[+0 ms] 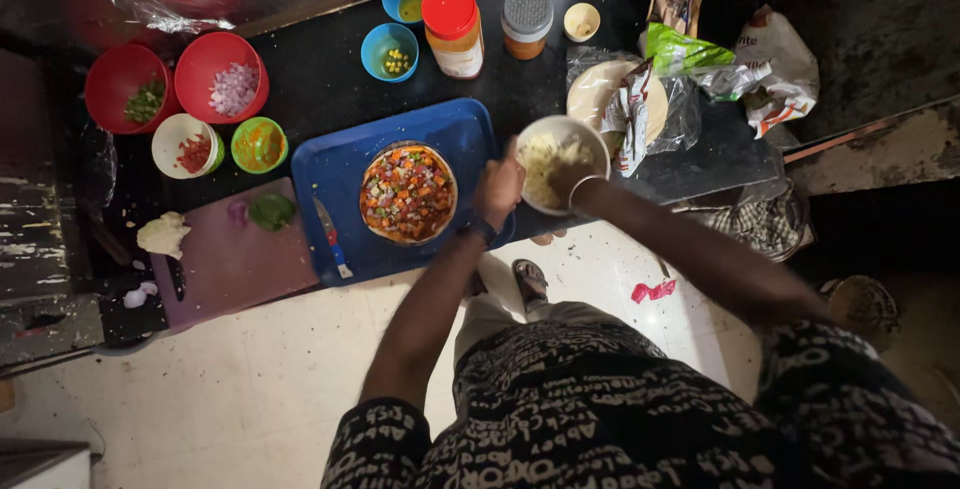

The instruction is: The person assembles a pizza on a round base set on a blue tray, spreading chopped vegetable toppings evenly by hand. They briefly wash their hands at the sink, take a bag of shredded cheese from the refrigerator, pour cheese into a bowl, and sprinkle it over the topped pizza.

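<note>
A round pizza topped with chopped vegetables lies on a blue tray on the dark counter. My right hand holds a white bowl of grated cheese from below, just off the tray's right edge. My left hand is against the bowl's left rim, between bowl and pizza, with its fingers bunched together. Whether it pinches any cheese is hidden. A small knife rests on the tray left of the pizza.
Left of the tray is a purple cutting board with a green pepper piece. Red bowls, a white bowl and a green bowl hold toppings. Behind stand blue bowls, a red-lidded jar, a shaker and bagged bases.
</note>
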Available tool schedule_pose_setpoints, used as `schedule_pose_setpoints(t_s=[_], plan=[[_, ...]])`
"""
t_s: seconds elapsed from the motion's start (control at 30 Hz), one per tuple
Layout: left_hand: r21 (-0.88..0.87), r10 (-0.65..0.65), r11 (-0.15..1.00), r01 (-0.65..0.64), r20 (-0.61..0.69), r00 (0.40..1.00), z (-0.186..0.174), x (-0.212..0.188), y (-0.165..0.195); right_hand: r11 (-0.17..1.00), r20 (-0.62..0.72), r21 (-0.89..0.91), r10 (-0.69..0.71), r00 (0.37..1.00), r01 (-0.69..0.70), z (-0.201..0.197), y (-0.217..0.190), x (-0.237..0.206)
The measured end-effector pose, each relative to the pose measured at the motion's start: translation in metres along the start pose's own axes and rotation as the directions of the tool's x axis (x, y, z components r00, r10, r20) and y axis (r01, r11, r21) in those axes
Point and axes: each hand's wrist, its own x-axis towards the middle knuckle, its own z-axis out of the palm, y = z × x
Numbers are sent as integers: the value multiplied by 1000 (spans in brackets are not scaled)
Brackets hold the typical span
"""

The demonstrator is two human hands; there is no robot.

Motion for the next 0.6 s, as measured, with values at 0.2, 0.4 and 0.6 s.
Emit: schedule_pose_setpoints(t_s=[0.2, 0.4, 0.6], plan=[[25, -37, 999, 36, 57, 998, -5, -4, 2, 999, -9, -31, 25, 1000, -26, -13, 13, -2], [35, 3, 999, -4, 28, 1000, -11, -11, 11, 999, -244, -7, -38, 969, 37, -16, 32, -8], [-100, 13, 995, -16, -33, 999, -5, -13, 6, 950, -323, 307, 48, 945, 56, -36, 49, -22]])
